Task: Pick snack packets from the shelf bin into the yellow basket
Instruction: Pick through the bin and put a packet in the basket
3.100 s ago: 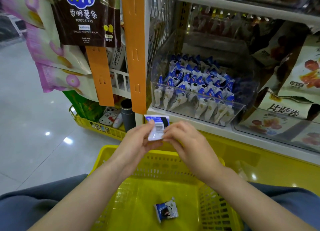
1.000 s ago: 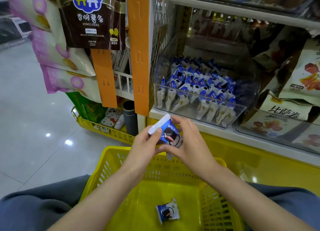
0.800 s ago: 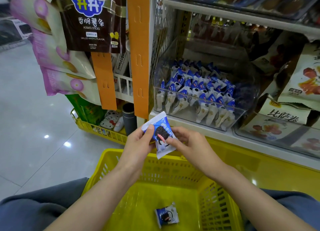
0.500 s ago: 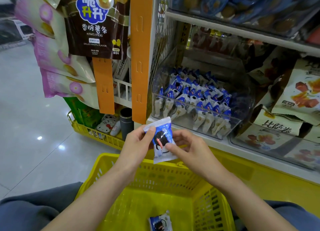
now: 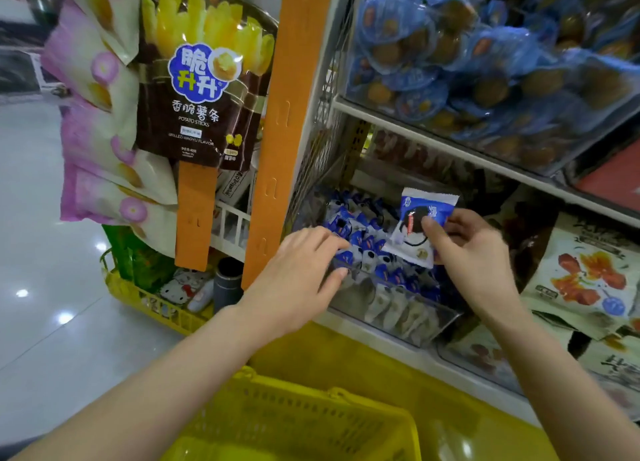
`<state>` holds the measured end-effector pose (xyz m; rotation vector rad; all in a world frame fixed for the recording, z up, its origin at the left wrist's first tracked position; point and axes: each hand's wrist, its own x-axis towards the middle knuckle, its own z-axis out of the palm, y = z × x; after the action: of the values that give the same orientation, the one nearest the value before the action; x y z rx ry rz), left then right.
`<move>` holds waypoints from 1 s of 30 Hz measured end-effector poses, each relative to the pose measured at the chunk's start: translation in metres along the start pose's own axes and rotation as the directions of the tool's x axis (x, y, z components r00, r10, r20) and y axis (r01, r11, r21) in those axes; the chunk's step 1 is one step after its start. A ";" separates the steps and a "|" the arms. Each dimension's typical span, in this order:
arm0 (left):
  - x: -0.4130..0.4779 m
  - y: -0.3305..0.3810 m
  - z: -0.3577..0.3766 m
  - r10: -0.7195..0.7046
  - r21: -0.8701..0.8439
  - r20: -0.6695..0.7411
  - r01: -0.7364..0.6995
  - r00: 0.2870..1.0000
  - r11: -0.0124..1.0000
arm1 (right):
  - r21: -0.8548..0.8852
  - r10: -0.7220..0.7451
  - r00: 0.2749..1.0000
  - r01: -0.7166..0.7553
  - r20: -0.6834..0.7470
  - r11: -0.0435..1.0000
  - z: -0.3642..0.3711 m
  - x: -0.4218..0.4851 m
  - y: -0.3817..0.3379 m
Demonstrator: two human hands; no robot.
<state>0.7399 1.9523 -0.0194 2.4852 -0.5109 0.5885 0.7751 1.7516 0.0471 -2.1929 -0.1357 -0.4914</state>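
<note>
The left hand reaches over the front wall of the clear shelf bin, fingers loosely straight above the packets inside, gripping nothing. To its right, the right hand pinches one blue-and-white snack packet between thumb and fingers, upright above the bin. Glossy pale floor spreads at left; the yellow basket sits below the shelf

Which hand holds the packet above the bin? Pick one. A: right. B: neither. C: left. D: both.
A: the right hand pinches the packet above the bin, while the left hand reaches into the bin apart from it.
</note>
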 end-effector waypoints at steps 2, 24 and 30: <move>0.005 -0.007 0.008 0.005 0.070 0.069 -0.010 0.998 0.998 | -0.173 0.096 0.991 -0.080 0.089 0.982 0.013 0.017 -0.002; -0.003 -0.022 0.015 0.068 0.078 0.135 -0.079 0.989 0.994 | -0.499 0.297 0.797 0.006 0.526 0.867 0.089 0.046 0.028; -0.003 -0.020 0.013 0.053 0.070 0.143 -0.063 0.988 0.996 | -0.434 0.301 0.692 0.020 0.656 0.901 0.081 0.041 0.030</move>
<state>0.7507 1.9608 -0.0388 2.6028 -0.6281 0.4635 0.8448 1.7932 -0.0035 -2.6808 -0.2916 0.5146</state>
